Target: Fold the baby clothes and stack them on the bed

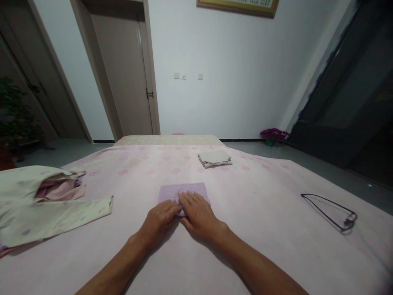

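Note:
A folded purple ribbed cloth point(198, 188) lies flat on the bed-like surface in front of me. My right hand point(198, 211) rests palm down on it, fingers stretched out and close together. At the cloth's near left edge is my left hand point(161, 217), its fingers bent over the edge and the thumb tucked low beside it. The fingertips of both hands almost meet. Part of the near edge of the cloth is hidden under the hands.
A folded grey-white cloth point(215, 158) lies farther back on the pink flowered sheet point(258, 196). Pale printed clothing point(55, 217) with a pink piece inside lies at left. A black wire hanger-like frame point(330, 211) is at right. Beyond stand a door point(123, 73) and purple flowers point(274, 134).

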`<state>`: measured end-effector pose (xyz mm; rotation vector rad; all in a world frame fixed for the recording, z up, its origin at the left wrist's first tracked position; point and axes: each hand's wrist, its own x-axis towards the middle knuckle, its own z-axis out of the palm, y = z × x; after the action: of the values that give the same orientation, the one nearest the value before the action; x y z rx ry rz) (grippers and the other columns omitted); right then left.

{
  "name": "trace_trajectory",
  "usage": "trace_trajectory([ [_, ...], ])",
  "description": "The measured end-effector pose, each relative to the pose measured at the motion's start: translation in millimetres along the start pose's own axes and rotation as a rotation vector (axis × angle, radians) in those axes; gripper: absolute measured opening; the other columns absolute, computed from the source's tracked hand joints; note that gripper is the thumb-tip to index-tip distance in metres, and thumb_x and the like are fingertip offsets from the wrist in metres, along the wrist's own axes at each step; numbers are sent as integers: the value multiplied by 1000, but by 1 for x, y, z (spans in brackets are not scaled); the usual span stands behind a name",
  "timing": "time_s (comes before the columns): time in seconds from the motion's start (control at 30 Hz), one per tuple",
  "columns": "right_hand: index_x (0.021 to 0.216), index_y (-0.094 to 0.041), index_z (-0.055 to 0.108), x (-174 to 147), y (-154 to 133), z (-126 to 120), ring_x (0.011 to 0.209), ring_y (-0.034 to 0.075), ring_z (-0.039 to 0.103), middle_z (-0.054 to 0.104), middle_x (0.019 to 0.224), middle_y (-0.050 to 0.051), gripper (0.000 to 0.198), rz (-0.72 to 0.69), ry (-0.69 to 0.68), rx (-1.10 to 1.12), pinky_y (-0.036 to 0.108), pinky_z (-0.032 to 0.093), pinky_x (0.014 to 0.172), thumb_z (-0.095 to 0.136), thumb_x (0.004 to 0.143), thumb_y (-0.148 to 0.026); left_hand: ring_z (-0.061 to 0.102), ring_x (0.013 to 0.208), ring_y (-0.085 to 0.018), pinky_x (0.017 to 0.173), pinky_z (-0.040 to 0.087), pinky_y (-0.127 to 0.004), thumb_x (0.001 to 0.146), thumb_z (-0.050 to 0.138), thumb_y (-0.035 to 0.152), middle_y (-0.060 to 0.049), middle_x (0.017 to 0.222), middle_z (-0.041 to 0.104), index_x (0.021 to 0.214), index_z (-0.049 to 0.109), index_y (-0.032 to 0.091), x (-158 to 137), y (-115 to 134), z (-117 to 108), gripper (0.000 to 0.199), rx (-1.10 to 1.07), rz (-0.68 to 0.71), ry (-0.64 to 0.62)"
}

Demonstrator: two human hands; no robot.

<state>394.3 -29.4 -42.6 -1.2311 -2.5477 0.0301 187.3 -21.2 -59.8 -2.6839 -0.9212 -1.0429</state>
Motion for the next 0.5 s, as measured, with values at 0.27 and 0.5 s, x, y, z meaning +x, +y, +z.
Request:
trace_trajectory([
  [0.27, 129, -17, 58, 20, -13, -21, 114, 26, 62, 66, 127, 13, 36, 103, -55, -89, 38, 46, 95, 44, 95, -14, 69, 105, -19, 107, 48, -43, 92, 55, 8, -4, 109, 74, 112, 61, 24, 5, -2, -13, 26, 12, 18, 283],
  [0.5, 107, -24, 67, 43, 49, -77, 87, 21, 64, 73, 96, 2, 23, 406, 257, 392, 29, 44, 78, 51, 91, -29, 57, 122, -27, 111, 40, -54, 96, 46, 26, -11, 125, 64, 131, 52, 23, -11, -36, -11, 35, 35, -373, 556],
])
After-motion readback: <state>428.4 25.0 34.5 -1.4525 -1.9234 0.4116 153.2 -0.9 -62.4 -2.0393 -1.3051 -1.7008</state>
